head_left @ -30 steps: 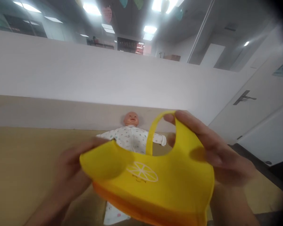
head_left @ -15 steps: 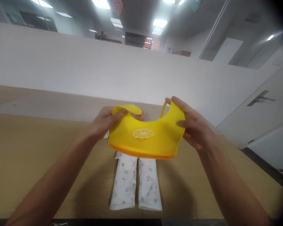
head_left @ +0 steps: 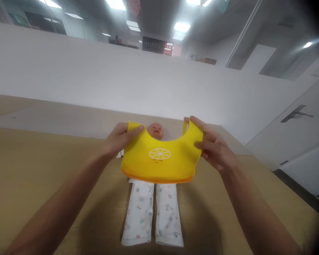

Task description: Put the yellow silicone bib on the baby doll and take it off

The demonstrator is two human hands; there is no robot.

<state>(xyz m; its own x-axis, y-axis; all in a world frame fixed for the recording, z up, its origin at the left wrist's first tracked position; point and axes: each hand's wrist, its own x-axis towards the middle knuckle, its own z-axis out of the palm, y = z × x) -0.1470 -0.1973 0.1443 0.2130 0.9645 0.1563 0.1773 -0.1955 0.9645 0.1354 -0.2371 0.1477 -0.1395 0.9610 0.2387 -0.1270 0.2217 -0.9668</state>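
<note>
A yellow baby bib point(head_left: 159, 166) with a white citrus slice and a small smiling face printed on it hangs upright between my hands. My left hand point(head_left: 122, 138) pinches its upper left corner, thumb on the front. At the upper right, my right hand point(head_left: 215, 143) grips the other corner beside a narrow neck strap. Behind the neckline shows the head of a baby doll point(head_left: 155, 131), lying on its back. Below the bib, white patterned trousers point(head_left: 139, 216) stretch toward me; the doll's torso is hidden by the bib.
The doll lies on a wooden table point(head_left: 55, 184) with a grey strip along its far side. A white wall point(head_left: 95, 78) with windows above stands behind. To the right is a white door point(head_left: 295, 131) with a lever handle.
The bib has come slightly down and its left strap has swung out of sight behind it. More of the doll's head shows. Both hands keep their hold.
</note>
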